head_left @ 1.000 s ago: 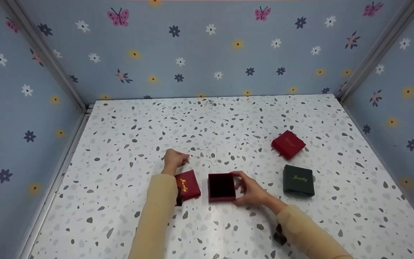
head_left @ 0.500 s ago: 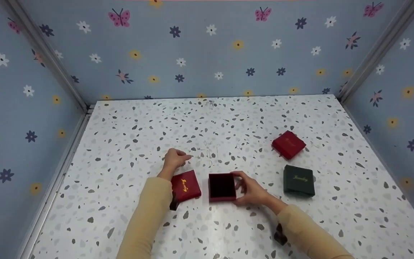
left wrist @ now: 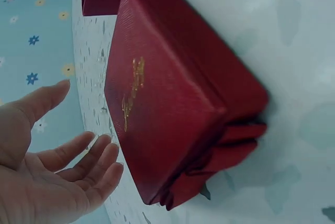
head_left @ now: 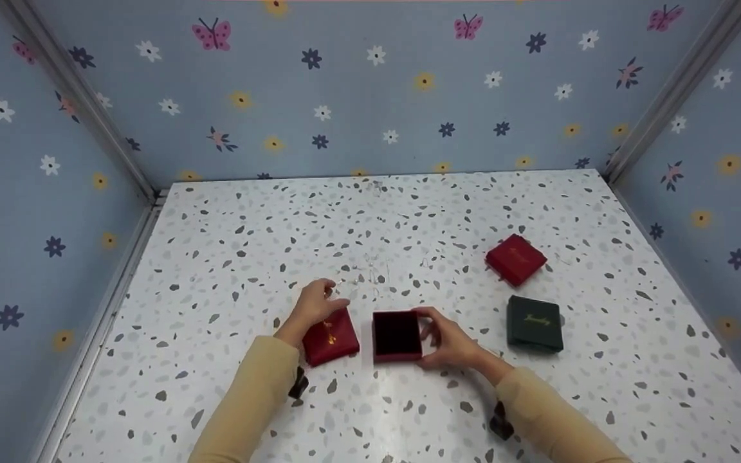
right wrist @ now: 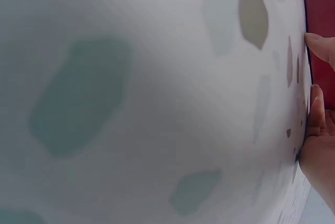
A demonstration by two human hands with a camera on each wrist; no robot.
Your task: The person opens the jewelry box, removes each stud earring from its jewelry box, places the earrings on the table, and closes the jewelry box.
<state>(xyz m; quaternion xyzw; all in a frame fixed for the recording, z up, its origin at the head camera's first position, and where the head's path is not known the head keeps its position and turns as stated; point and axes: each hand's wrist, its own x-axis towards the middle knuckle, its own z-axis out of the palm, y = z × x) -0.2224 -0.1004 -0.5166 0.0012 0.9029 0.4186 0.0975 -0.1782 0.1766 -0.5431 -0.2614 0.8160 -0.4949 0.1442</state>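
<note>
In the head view a red jewelry box base (head_left: pixel 397 336) stands open side up, its dark inside bare. My right hand (head_left: pixel 451 337) grips its right wall between thumb and fingers; the right wrist view catches thumb and fingers against the red wall (right wrist: pixel 320 14). Left of the base lies a red box lid (head_left: pixel 335 337) with gold lettering and, in the left wrist view, a ribbon bow (left wrist: pixel 209 166) along one side. Over the lid's far left corner is my left hand (head_left: pixel 316 305), thumb apart from loosely bent fingers, nothing visible between them.
Fine, thin jewelry pieces (head_left: pixel 372 270) lie beyond the base, hard to make out on the speckled table (head_left: pixel 248 212). To the right are another red box (head_left: pixel 516 260) and a dark green box (head_left: pixel 535 323). Flower-patterned panels (head_left: pixel 383 83) wall the table's back and sides.
My left hand has drawn back toward me from beside the jewelry pieces, and its thumb and fingers have spread apart. The lid has shifted slightly left; my right hand and the base stay put.
</note>
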